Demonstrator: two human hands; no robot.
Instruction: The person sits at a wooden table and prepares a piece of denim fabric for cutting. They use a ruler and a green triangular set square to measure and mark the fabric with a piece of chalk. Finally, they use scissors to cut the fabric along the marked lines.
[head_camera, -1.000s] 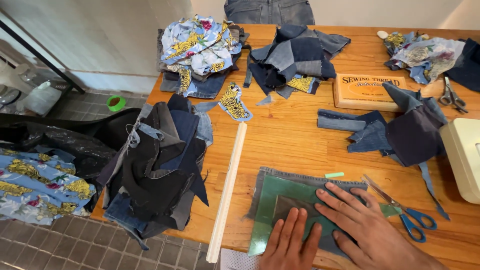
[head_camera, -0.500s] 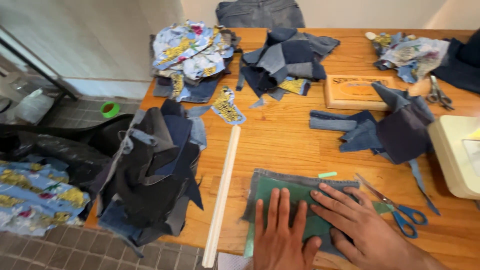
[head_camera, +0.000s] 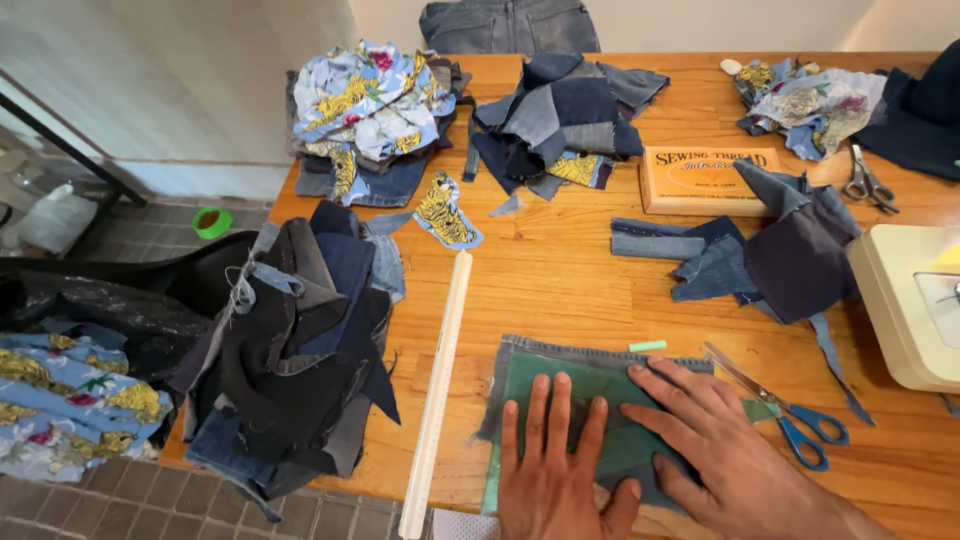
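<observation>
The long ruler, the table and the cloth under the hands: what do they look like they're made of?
The ruler looks like pale unpainted wood, matte, though plastic is possible. The table seems to be varnished wood: orange-brown planks with visible grain. The cloth under the left hand and right hand appears to be denim with a stitched hem.

Blue-handled scissors (head_camera: 790, 415), a long ruler (head_camera: 437, 385), a wooden box (head_camera: 705, 180) and denim scraps (head_camera: 290, 350).

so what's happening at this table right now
A person presses both hands flat on a green template lying over a denim piece at the near edge of a wooden table: left hand, right hand. Blue-handled scissors and green chalk lie beside it, a long ruler to the left. Fabric scrap piles surround them.
</observation>
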